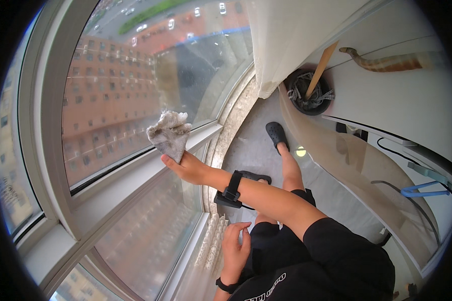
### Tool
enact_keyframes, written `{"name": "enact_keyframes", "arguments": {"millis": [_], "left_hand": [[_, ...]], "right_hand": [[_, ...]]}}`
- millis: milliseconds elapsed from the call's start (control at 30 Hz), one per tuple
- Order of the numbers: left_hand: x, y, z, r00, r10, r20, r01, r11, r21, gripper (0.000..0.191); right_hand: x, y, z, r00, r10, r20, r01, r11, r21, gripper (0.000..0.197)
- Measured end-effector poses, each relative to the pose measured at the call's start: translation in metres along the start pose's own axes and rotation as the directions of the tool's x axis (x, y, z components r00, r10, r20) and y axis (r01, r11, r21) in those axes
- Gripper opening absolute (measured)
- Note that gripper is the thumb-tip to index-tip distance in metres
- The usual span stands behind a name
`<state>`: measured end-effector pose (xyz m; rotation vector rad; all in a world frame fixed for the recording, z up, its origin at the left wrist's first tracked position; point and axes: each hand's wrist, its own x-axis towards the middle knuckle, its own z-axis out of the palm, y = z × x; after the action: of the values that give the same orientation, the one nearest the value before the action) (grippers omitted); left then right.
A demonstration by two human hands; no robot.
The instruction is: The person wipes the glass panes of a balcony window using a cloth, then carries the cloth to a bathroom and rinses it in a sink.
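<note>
A folded grey-white cleaning cloth [169,135], damp-looking and soiled, is pinched in my right hand [190,167]. My right arm reaches across to the left, holding the cloth up before a large window pane [113,105]. Whether the cloth touches the glass cannot be told. Below it runs the white window frame rail [135,171]. My left hand [235,242] hangs low in front of my body with its fingers loosely bent and nothing in it, near a rolled lace curtain [213,240].
A curved stone sill [231,124] follows the window's base. A black bucket [312,109] holds a mop with a wooden handle [322,69]. A pale curtain [278,41] hangs beside it. Sheer fabric [342,158], a blue plastic hanger [423,189] and cables are at right.
</note>
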<state>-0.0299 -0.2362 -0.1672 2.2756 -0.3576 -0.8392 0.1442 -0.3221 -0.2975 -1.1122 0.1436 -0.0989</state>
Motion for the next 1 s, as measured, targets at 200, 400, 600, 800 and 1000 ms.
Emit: {"name": "enact_keyframes", "arguments": {"millis": [200, 400, 600, 800, 1000], "left_hand": [[-0.003, -0.007, 0.0, 0.999, -0.034, -0.007, 0.034, 0.999, -0.01, 0.017], [-0.003, -0.007, -0.002, 0.999, -0.037, -0.009, 0.037, 0.999, -0.01, 0.017], [0.001, -0.011, 0.0, 0.998, -0.054, -0.012, 0.054, 0.998, -0.031, 0.017], [0.025, -0.049, 0.006, 0.939, -0.154, -0.306, 0.131, 0.987, -0.096, 0.015], [0.082, -0.114, 0.045, 0.853, -0.019, -0.522, -0.003, 0.999, -0.04, 0.029]], "right_hand": [[0.002, 0.004, 0.005, 0.999, -0.024, -0.023, 0.026, 0.998, 0.058, 0.066], [0.005, 0.005, 0.007, 0.999, 0.051, -0.016, -0.046, 0.973, 0.225, 0.065], [0.006, 0.01, 0.007, 0.99, 0.137, 0.025, -0.139, 0.962, 0.235, 0.067], [0.004, 0.013, 0.009, 0.96, 0.259, 0.105, -0.279, 0.858, 0.432, 0.052], [0.009, 0.025, -0.015, 0.996, -0.047, 0.08, 0.043, 0.998, 0.054, 0.051]]}}
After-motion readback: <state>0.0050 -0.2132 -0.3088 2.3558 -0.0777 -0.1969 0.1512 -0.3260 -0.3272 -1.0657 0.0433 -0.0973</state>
